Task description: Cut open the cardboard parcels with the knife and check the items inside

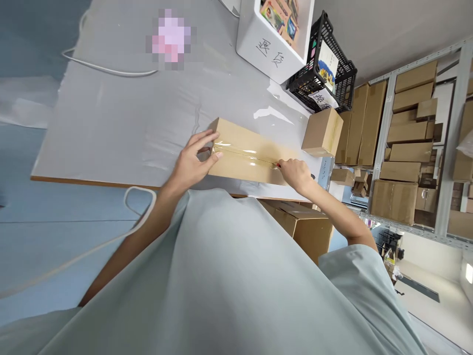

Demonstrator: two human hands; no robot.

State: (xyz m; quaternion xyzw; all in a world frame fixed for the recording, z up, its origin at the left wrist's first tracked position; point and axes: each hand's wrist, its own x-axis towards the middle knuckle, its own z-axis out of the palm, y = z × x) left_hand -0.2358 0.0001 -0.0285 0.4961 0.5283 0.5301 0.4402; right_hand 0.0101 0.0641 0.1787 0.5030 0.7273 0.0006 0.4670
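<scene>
A long brown cardboard box [244,160] lies on the grey-topped table [121,123], with shiny clear tape along the seam of its upper face. At the box's left end, my left hand [195,160] rests with fingers spread over the end and edges. My right hand [295,173] is closed around a small cutter [278,165]; its red part shows at the fingertips and a dark end sticks out behind the hand. The cutter's tip touches the taped seam toward the right end of the box. Its blade is too small to make out.
A white bin [271,49] and a black crate [332,74] stand at the back right, near a smaller carton [323,132]. A white cable [111,71] crosses the table's left side. Below the front edge sits an open carton [310,234]. Shelves with boxes [401,170] stand right.
</scene>
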